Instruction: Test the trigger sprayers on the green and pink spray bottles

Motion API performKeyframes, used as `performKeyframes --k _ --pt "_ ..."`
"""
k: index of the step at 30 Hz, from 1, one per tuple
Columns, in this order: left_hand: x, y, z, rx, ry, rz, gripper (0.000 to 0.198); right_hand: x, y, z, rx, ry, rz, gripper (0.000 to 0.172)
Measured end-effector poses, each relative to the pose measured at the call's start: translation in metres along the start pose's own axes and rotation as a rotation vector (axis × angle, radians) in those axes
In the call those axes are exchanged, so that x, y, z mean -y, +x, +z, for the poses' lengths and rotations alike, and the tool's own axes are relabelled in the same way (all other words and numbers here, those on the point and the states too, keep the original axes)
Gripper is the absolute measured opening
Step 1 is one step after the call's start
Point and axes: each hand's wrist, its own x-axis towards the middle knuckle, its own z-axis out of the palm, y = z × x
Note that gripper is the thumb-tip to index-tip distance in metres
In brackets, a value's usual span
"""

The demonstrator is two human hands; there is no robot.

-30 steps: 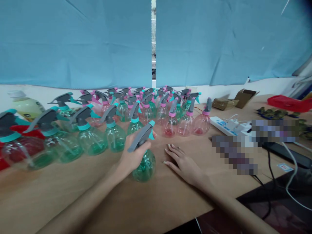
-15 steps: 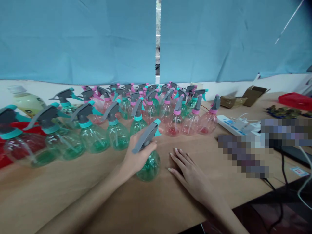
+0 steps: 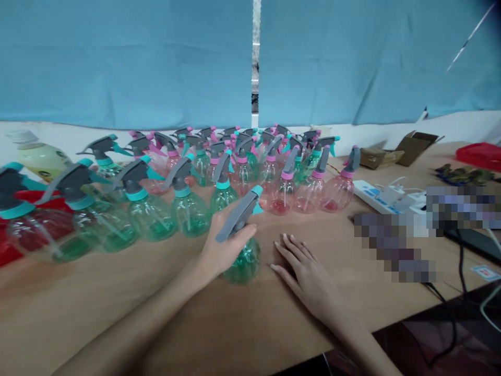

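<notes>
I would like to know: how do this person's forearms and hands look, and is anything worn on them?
The left forearm and right forearm are slim and bare, with no sleeve, watch or bracelet visible. The left hand and right hand wear no gloves. The right hand shows fairly long nails and no ring; the left is partly hidden.

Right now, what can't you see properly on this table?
All in the head view:
- Collar of the held green spray bottle: hidden by the left hand and grey sprayer.
- Right hand's palm: turned down.
- Back-row bottles' bases: behind nearer bottles.
- Leftmost spray bottle's sprayer: cut off by left edge.
- Long dark thing: blurred into squares.
- Small card's print: too small.
</notes>
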Motion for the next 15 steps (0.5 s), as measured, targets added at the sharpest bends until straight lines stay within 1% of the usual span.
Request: performKeyframes --k 6,10,15 --pt "0.0000 0.0010 0.0012 -0.004 -0.057 0.016 0.026 -0.0001 0.0003 -0.0025 0.008 0.006 -0.009 0.048" --pt "-0.0013 0.0013 0.0013 -0.013 -0.036 0.017 0.023 -0.0004 0.0005 -0.0025 0.031 -0.018 -0.006 0.049" --pt "-0.0008 0.0010 0.0008 -0.005 -0.040 0.022 0.021 -0.0004 -0.0001 -0.0029 0.022 -0.005 -0.011 0.048"
